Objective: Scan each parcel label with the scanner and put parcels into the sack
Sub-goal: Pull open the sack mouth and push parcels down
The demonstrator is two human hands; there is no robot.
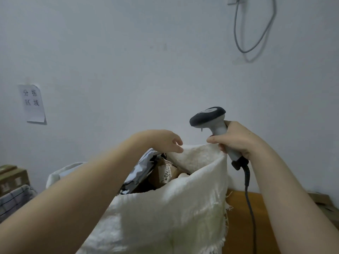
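Note:
A white woven sack (174,213) stands open in front of me, its mouth facing up. Inside lie a grey plastic mailer (141,167) and a brown cardboard parcel (167,173) with a printed label. My left hand (165,141) is at the sack's far rim, fingers curled on the cloth edge. My right hand (236,140) grips the handle of the grey and white scanner (211,118), and its thumb also pinches the sack's rim. The scanner's head points left, and its cable (247,189) hangs down past my right wrist.
An orange-brown table top (242,208) lies behind the sack on the right, with flat cardboard (324,202) at its far right. Brown boxes (12,176) and a checked cloth (14,200) sit at the left. A paper notice (34,104) hangs on the wall.

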